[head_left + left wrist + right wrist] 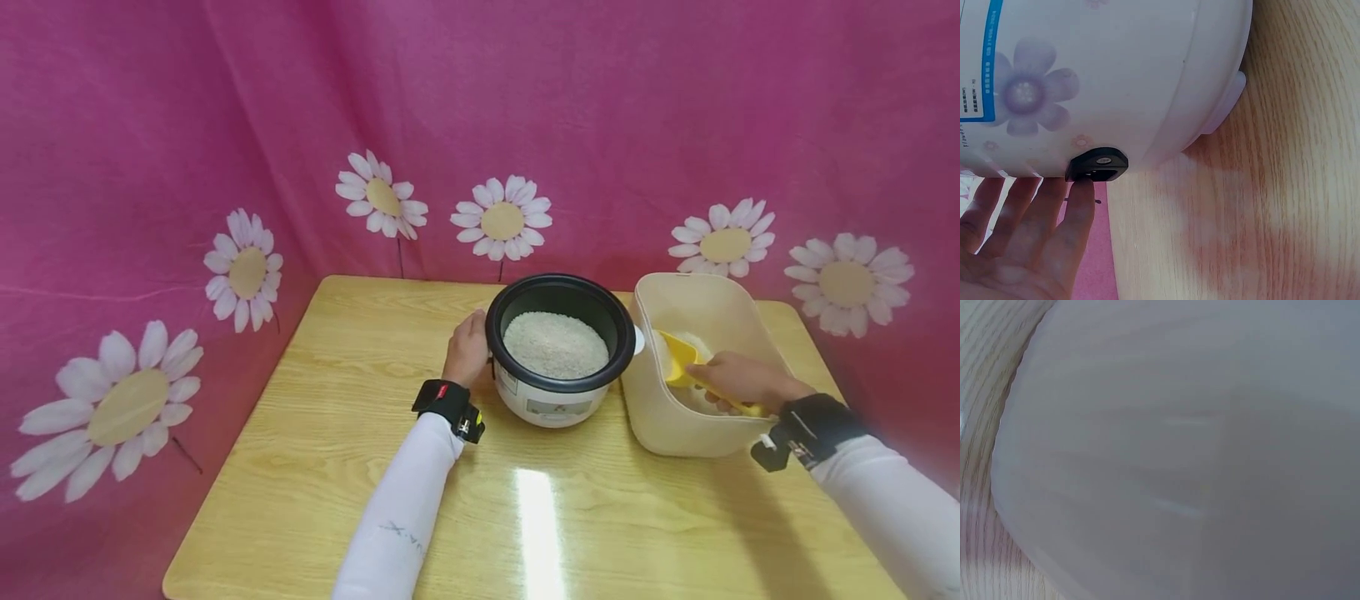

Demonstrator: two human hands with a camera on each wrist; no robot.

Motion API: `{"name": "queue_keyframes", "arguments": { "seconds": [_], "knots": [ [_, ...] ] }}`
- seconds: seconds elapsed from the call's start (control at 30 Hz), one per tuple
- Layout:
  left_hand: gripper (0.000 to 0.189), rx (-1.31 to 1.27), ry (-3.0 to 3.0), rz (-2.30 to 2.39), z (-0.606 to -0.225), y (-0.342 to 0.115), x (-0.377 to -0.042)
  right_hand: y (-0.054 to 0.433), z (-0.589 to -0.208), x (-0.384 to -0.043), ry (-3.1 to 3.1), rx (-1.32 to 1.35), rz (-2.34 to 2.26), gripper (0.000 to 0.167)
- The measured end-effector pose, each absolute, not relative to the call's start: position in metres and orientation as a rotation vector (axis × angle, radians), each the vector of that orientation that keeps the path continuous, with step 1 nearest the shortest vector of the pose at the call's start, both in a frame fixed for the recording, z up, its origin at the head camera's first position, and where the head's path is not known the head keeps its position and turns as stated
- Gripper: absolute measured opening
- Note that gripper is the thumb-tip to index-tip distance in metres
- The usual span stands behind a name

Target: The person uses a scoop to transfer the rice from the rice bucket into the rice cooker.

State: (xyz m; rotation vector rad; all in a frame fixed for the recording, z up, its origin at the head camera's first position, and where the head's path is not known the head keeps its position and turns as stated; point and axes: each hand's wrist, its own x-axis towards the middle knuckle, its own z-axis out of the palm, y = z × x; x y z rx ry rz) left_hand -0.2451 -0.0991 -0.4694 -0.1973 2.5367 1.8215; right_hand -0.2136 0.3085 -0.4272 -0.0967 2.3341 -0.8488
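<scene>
A white rice cooker (517, 402) with a black rim stands at the table's middle, with white rice (557, 348) inside it. My left hand (467, 348) rests against its left side. In the left wrist view, extended fingers (1050, 215) touch the cooker's wall beside a black power socket (1099, 164). To the right is a cream plastic bin (667, 429). My right hand (738, 379) reaches inside it and grips a yellow scoop (682, 357) by the handle. White grains show around the scoop. The right wrist view shows only the bin's outer wall (1116, 456) and some table.
The wooden table (337, 400) ends at a pink cloth (600, 125) printed with daisies, which hangs behind and at both sides. The bin stands close to the cooker's right side, near a small white part (639, 340). Light glares on the table in front.
</scene>
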Motion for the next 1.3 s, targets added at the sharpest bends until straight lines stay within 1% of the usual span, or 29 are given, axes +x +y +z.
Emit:
{"name": "queue_keyframes", "arguments": {
  "seconds": [0.27, 0.5, 0.77, 1.3],
  "knots": [
    [0.051, -0.206, 2.525, 1.816, -0.47, -0.098, -0.245, 0.315, -0.427, -0.213, 2.256, -0.049, -0.966, 0.045],
    [0.047, -0.191, 2.536, 1.812, -0.47, -0.098, -0.244, 0.313, -0.425, -0.211, 2.214, -0.018, -1.058, 0.045],
    [0.05, -0.187, 2.537, 1.811, -0.47, -0.098, -0.244, 0.313, -0.419, -0.21, 2.179, -0.006, -1.108, 0.044],
    [0.049, -0.181, 2.567, 1.794, -0.47, -0.097, -0.244, 0.318, -0.412, -0.21, 2.082, 0.055, -1.268, 0.044]
  ]
}}
